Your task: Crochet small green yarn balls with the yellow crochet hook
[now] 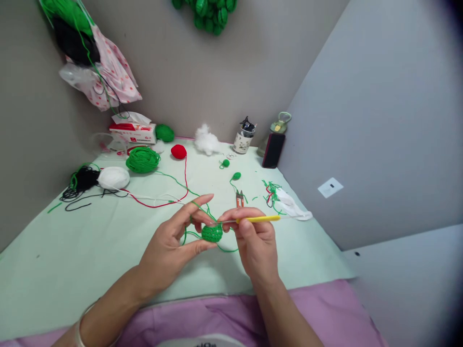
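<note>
My left hand (173,236) pinches a small green crochet piece (211,233) between thumb and fingers, with green yarn running over its raised index finger. In my right hand (257,241) is a crochet hook (258,219) with a yellow handle, gripped between thumb and fingers. The hook's metal shaft points left and its tip meets the top edge of the crochet piece. Green yarn trails from my left hand back toward a green yarn ball (142,159). Just beyond my right hand lie thread snips (240,198) with orange handles.
Red (178,152) and white yarn balls (113,178), black yarn (85,179), a tissue box (132,132) and stuffing (207,140) stand farther back. At right are a phone (273,151), a bottle (280,123), a pen cup (243,140) and yarn scraps (272,192). Walls enclose the table (108,270).
</note>
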Available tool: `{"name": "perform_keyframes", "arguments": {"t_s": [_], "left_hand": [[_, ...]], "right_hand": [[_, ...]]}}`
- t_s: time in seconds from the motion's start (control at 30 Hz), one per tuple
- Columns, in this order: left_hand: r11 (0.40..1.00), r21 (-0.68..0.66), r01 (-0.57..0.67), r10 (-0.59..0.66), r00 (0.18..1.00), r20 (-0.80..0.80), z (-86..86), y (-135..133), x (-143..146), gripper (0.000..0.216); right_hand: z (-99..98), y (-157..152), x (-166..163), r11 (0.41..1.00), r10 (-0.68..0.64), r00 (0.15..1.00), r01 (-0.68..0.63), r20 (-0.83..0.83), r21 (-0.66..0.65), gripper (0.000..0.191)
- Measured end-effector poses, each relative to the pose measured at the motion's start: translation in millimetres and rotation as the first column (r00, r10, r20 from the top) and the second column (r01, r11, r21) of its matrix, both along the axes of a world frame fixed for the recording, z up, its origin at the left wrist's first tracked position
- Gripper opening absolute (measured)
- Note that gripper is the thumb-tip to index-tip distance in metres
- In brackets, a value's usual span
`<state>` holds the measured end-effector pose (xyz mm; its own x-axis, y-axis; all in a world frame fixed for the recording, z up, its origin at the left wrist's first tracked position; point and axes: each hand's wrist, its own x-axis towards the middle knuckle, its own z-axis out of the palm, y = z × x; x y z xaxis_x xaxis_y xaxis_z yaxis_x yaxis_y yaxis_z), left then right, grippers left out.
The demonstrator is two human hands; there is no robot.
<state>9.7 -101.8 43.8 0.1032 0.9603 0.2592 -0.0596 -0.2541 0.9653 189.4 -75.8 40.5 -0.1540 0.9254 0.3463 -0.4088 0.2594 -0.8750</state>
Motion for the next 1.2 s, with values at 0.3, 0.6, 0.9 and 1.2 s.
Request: {"name": "perform_keyframes", "arguments": {"t_s": [0.3, 0.6, 0.9, 1.2], "left_hand": [[0.999, 0.032, 0.037, -0.03, 0.981, -0.193, 2.1, 0.8, -10.5, 0.064], [0.992, 0.088, 0.086, -0.046, 0.922, -0.385, 9.4, 3.8, -14.9, 0.062], [1.0, -0.002, -0.013, 0.012, 0.949, -0.316, 4.2, 8.3, -9.5, 0.059], [0.973, -0.092, -0.213, 0.216, 0.976, 0.022, 5.1, -4.0, 6.5, 0.062]], "right_hand": [[12.3, 8.6, 12.4, 0.986, 0.153, 0.984, -0.159, 0.094, 0.05, 0.018], [23.5, 10.6, 30.7, 0.935, 0.114, 0.908, -0.236, 0.403, 0.267, 0.019], [18.6, 11.7, 25.6, 0.694, -0.274, 0.769, -0.257, 0.577, 0.672, 0.028], [-2.8, -16.4, -0.2, 0.684, -0.466, 0.809, 0.073, 0.358, 0.726, 0.034]]}}
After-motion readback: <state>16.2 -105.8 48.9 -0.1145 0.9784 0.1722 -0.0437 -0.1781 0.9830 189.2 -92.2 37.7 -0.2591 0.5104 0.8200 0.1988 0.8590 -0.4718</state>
